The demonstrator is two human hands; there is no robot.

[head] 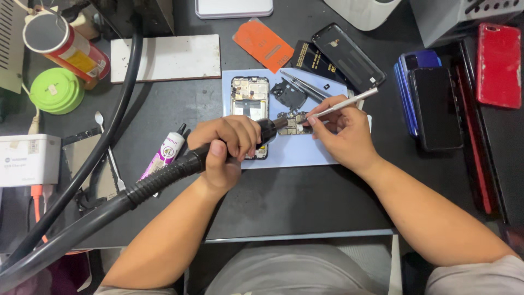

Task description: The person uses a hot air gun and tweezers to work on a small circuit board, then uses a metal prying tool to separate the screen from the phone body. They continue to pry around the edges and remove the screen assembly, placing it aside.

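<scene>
The left hand [226, 145] is clenching its grip around the black hot-air wand [240, 143], stiff at the handle, its ribbed hose dragging heavily. The right hand [343, 131] is pinching metal tweezers [341, 105] over the small circuit board [295, 123], light and fragile, lying on the pale blue mat [305, 150]. An orange card [263, 43] is lying behind; a red-and-yellow labelled can [65, 46] is lying far left on the worktop [305, 196].

Dark workbench [305, 202] carries a pale blue work mat [305, 150], white board [166, 57], green round container [56, 90], glue tube [164, 154], stacked phones [431, 106], red phone [498, 64], orange card [263, 45].
</scene>
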